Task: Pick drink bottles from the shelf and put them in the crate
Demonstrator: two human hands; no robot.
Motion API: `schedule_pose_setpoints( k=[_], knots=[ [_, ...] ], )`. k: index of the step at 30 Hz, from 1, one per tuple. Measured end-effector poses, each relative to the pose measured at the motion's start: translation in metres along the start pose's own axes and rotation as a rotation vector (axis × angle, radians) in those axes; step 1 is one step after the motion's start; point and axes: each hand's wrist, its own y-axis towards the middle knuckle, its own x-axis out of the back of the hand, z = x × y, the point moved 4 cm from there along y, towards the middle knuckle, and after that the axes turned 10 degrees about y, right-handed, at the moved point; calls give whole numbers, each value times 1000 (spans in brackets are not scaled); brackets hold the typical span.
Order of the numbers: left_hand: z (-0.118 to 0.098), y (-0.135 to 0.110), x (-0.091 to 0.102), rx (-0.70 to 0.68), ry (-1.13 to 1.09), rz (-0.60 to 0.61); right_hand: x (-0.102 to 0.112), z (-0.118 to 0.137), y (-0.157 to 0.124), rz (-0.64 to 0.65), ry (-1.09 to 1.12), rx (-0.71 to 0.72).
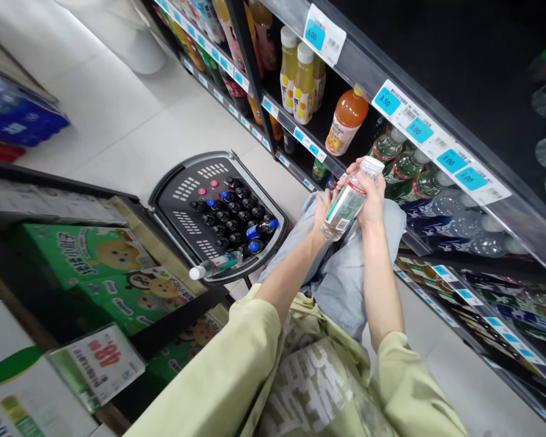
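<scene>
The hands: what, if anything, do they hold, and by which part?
A clear bottle: right hand just below its white cap, left hand against its lower side.

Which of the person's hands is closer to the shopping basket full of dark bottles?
The left. The left hand is on the basket side of the green-labelled clear bottle; the right hand grips that bottle's far side, nearer the drinks shelf.

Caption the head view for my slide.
Left hand and right hand hold a bottle by drink shelves, basket nearby.
</scene>
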Motion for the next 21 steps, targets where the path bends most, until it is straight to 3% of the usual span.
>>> schedule_pose_setpoints(
  k=[8, 21],
  knots=[
    [-9, -9, 22, -32, 63, 25, 1, 0, -3, -35, 22, -2],
    [-11, -5, 20, -32, 143, 76, 2, 0, -1, -21, 14, 5]
  ],
)
